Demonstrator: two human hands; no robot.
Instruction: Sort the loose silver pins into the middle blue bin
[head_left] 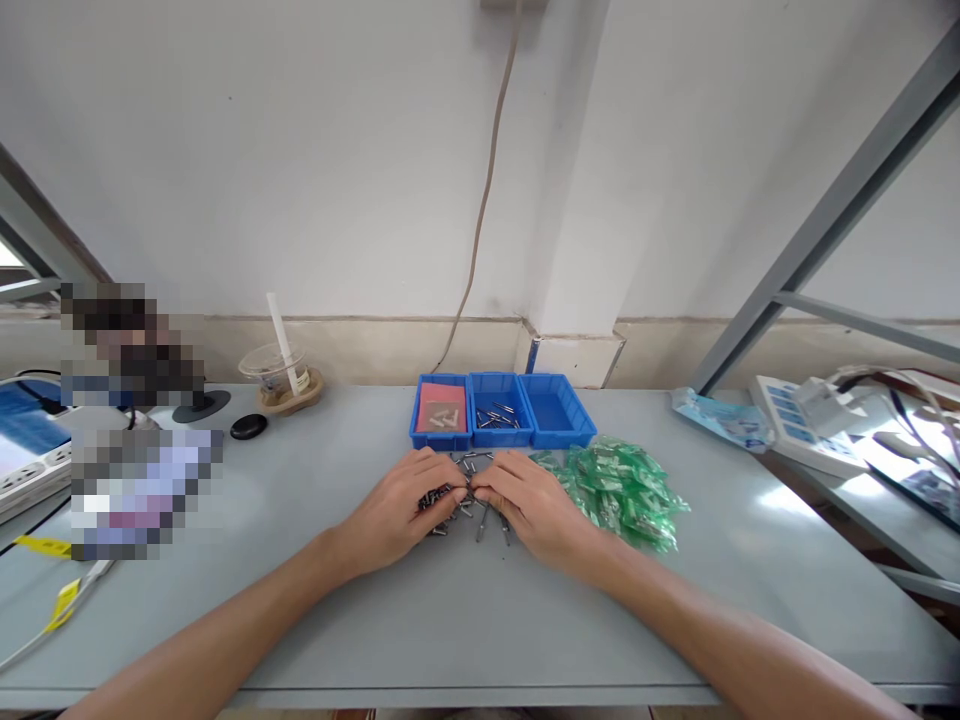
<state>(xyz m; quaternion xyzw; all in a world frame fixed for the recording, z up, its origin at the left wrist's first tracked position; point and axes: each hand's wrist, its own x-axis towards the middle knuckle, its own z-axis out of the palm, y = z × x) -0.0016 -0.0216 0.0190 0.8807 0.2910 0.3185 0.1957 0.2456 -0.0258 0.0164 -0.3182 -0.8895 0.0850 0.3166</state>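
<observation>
Many pins (pixel 481 524) lie between left fingers (pixel 435 471) and right fingers (pixel 501 482), nearly closed, hold unclear.

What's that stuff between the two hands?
In the head view, a loose pile of small metal pieces lies on the grey table between the left hand and the right hand.

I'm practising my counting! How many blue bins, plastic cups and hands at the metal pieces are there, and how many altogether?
Blue bins: 3
Plastic cup: 1
Hands: 2 (left hand, right hand)
Total: 6
The metal pieces are too jumbled to count.
</observation>
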